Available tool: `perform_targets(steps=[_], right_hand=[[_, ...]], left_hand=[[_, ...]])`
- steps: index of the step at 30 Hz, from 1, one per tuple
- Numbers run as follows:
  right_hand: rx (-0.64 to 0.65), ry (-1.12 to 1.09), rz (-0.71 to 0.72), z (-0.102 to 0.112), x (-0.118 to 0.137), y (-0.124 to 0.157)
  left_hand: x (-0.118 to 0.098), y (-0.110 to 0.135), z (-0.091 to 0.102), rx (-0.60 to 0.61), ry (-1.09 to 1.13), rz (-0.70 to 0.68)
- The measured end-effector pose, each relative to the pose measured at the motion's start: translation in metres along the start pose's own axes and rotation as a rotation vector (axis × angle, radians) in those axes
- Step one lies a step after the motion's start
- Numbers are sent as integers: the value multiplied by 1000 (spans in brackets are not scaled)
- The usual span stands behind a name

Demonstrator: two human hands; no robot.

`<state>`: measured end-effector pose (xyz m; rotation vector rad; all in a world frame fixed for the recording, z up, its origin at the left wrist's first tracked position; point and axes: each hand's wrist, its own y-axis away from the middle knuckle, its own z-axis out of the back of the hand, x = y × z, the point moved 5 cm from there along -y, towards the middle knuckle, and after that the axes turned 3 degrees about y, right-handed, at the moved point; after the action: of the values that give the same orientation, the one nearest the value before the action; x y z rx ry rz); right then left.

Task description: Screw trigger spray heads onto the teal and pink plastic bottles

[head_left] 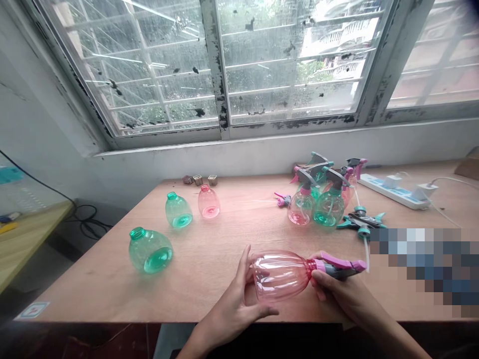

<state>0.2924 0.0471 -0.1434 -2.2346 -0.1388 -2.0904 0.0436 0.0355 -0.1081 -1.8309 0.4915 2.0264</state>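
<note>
A clear pink spray bottle (282, 276) lies sideways in the air above the front of the table, its pink and grey spray head (342, 267) pointing right. My right hand (337, 291) is closed around the neck and collar, thumb on the near side. At the bottle's base is my left hand (239, 304), thumb and index finger spread apart, other fingers partly behind the clear wall. Left of my hands stand a large green bottle (149, 249), a smaller green bottle (178, 209) and a pink bottle (208, 202), all without spray heads.
Several spray bottles with heads fitted (328, 204) cluster at the back right. Loose teal spray heads (361, 222) lie beside them, and a pink one (283, 200) to their left. A white power strip (392, 192) and small cubes (198, 180) sit towards the back.
</note>
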Motion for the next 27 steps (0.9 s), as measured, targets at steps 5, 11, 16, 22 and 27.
perform_targets(steps=[5, 11, 16, 22, 27], right_hand=[[-15, 8, 22, 0, 3, 1], [12, -6, -6, 3, -4, 0], [17, 2, -2, 3, -5, -1], [29, 5, 14, 1, -3, 0], [15, 17, 10, 3, -3, -1]], left_hand=[[0, 0, 0, 17, -20, -20], [2, -1, 1, 12, -54, -97], [1, 0, 0, 8, -21, -49], [5, 3, -1, 22, 81, 59], [5, 0, 1, -1, 9, 17]])
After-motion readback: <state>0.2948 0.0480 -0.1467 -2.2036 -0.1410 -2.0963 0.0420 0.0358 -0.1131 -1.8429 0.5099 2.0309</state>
